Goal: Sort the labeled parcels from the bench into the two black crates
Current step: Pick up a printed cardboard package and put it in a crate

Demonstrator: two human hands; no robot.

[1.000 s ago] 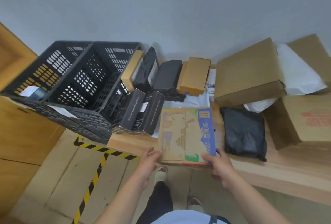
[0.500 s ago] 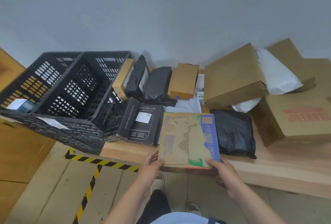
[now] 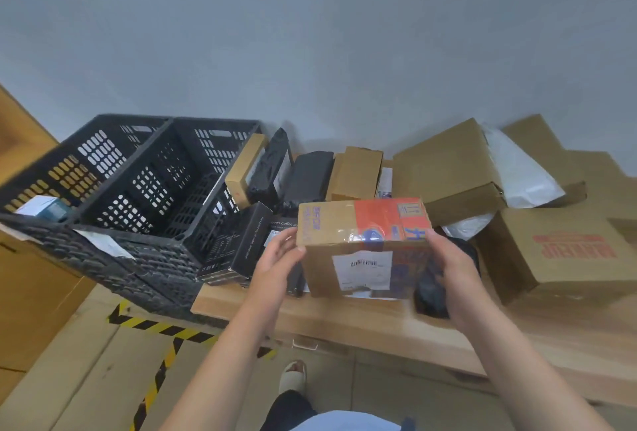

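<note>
The printed cardboard box (image 3: 362, 223) is hanging tilted in the air just above the front of the bench (image 3: 344, 323), with its white shipping label (image 3: 362, 270) facing the camera. It is looking stiff and square-edged, with clear tape running across the top. I am judging it light to moderate in weight. The glossy tape may be proving slippery, so the bare cardboard ends are looking like the safer places to hold.

The left hand (image 3: 275, 260) is clamping the left end, thumb on the near top edge and fingers reaching behind. The right hand (image 3: 451, 268) is wrapping the right end the same way. Both grips are closing on the box, with neither hand free. The 2 black crates (image 3: 165, 189) are standing well apart to the left, with a black coffee scale box (image 3: 248, 241) sitting between.
</note>
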